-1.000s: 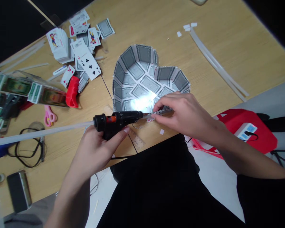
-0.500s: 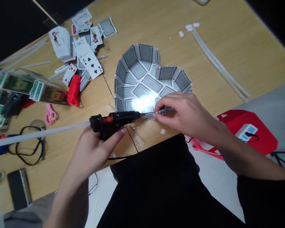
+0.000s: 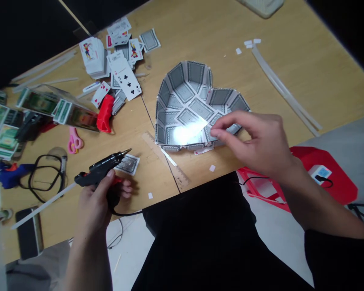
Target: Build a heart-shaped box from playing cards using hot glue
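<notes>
My left hand (image 3: pixel 100 194) grips a black glue gun (image 3: pixel 101 169), its nozzle pointing right and away from the box. A long clear glue stick (image 3: pixel 45 208) sticks out of its back. On the table stands an open heart-shaped box (image 3: pixel 171 106), built of grey-backed playing cards. Over its near right wall hangs my right hand (image 3: pixel 257 141), thumb and forefinger pinched together; what they hold, if anything, I cannot make out. A face-down card (image 3: pixel 130 165) lies under the nozzle, and a clear ruler (image 3: pixel 180 176) lies by the box's near side.
Loose playing cards (image 3: pixel 125 79) and a card stack (image 3: pixel 92 56) lie at the back left. Nearer are a red handle-like object (image 3: pixel 105 114), pink scissors (image 3: pixel 75 141), a blue glue gun (image 3: pixel 12 173) and a phone (image 3: pixel 28 238). Glue sticks (image 3: pixel 286 91) lie right; below is a red stool (image 3: pixel 339 178).
The glue gun in my left hand has moved left and down, away from the box's near wall. My right hand has risen slightly off that wall, still pinched. The view has shifted a little.
</notes>
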The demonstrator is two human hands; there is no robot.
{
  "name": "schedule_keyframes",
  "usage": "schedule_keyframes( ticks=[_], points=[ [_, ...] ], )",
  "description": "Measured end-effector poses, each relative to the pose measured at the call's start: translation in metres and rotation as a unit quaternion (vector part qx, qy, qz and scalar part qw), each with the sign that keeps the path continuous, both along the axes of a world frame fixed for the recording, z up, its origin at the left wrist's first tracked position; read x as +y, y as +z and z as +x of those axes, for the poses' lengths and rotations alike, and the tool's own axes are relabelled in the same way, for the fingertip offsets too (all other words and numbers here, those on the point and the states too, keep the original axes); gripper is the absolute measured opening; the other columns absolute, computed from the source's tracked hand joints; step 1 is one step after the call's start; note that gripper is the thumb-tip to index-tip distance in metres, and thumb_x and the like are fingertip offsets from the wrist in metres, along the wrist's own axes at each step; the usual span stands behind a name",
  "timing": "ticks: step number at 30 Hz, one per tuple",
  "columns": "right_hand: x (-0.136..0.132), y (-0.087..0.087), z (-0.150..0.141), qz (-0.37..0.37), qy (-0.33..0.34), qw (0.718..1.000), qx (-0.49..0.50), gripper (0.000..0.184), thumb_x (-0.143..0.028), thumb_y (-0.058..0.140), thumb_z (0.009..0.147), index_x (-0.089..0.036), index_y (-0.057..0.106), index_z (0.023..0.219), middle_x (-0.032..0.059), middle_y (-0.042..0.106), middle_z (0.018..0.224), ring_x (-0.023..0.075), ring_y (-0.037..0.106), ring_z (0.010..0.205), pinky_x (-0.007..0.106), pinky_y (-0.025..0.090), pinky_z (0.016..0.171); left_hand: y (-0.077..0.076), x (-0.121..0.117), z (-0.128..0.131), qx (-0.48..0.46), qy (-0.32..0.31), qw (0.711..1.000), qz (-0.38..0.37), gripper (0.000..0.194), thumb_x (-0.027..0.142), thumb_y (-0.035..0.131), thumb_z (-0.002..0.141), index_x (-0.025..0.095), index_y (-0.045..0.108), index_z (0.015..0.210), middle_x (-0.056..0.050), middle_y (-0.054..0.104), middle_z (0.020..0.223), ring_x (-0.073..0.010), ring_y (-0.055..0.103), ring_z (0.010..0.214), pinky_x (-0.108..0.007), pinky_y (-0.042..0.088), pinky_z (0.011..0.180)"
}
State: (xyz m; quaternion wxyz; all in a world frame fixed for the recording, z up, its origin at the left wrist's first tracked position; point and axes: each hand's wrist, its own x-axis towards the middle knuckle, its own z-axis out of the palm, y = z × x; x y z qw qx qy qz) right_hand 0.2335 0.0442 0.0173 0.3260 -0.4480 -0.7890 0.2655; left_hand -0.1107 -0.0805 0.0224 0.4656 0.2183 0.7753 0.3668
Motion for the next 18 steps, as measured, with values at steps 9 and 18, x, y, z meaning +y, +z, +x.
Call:
schedule_keyframes(
  ticks=[9, 18],
  points=[
    [-0.004, 0.004, -0.002, 0.140, -0.031, 0.989, -0.033, 0.033, -0.025, 0.050, 0.112, -0.027, 0.052, 0.079, -0.0035, 0.051, 0.064, 0.0156, 0.049, 0.055, 0.034, 0.039, 0.058, -0.028, -0.004, -0.040, 0.138, -0.023, 0.986, -0.092, 0.067, 0.083, 0.061, 0.092, 0.017, 0.069, 0.082, -0.006, 0.073, 0.066, -0.0211, 0.062, 0.052, -0.032, 0.046, 0.048],
    [-0.010, 0.004, -0.003, 0.147, -0.004, 0.989, -0.022, 0.011, -0.026, 0.072, 0.106, -0.027, 0.075, 0.096, 0.0002, 0.083, 0.090, 0.0200, 0.076, 0.077, 0.035, 0.049, 0.067, -0.022, -0.009, -0.050, 0.415, -0.172, 0.869, -0.208, 0.069, 0.078, 0.043, 0.101, 0.024, 0.062, 0.062, -0.012, 0.067, 0.062, -0.0318, 0.065, 0.070, -0.037, 0.040, 0.067]
  ],
)
